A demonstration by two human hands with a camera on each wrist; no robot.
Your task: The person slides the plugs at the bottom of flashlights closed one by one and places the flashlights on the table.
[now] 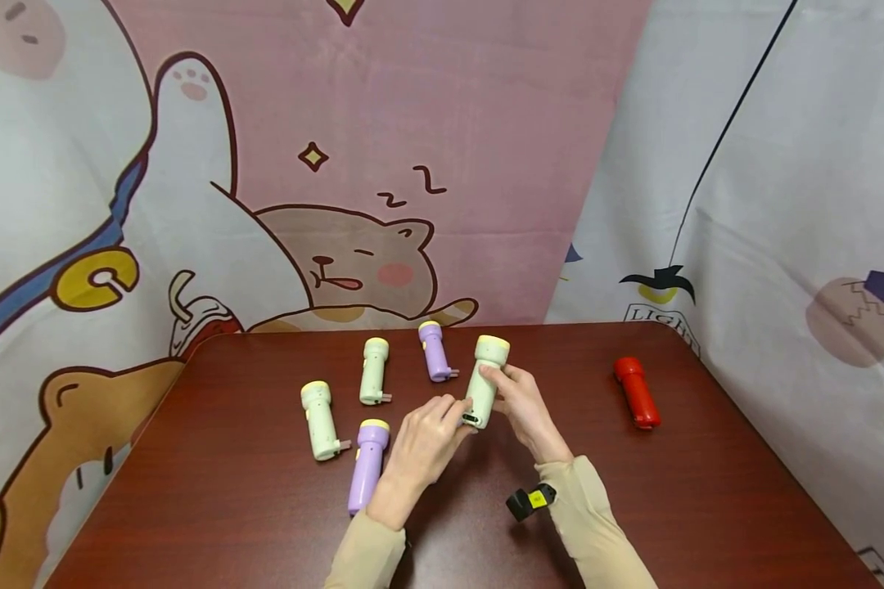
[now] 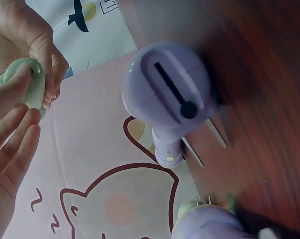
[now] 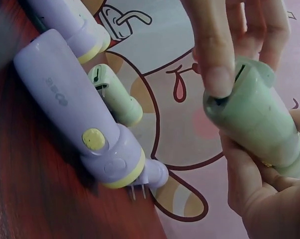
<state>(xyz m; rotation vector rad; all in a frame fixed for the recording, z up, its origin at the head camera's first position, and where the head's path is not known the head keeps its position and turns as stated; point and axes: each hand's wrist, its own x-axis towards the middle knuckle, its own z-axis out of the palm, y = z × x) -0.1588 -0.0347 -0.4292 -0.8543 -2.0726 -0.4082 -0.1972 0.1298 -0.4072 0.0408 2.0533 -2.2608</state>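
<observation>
A pale green flashlight (image 1: pixel 482 389) with a yellow rim stands tilted between the two hands over the table, head end up. My right hand (image 1: pixel 525 411) grips its body from the right side. At its lower end is my left hand (image 1: pixel 429 438), the thumb pressing on the end face by the dark slot and the fingers at its side. The right wrist view shows that slot in the green flashlight (image 3: pixel 261 107) close up, a left fingertip at its edge. Nearest the left forearm, a purple flashlight (image 1: pixel 368 470) stands partly behind the wrist.
Two more green flashlights (image 1: pixel 320 421) (image 1: pixel 373 372) and another purple flashlight (image 1: pixel 435 352) stand at the left and back of the brown table (image 1: pixel 214 491), metal plug prongs sticking out. A red flashlight (image 1: pixel 637 393) is at the right. Printed cloth (image 1: pixel 486 164) hangs behind.
</observation>
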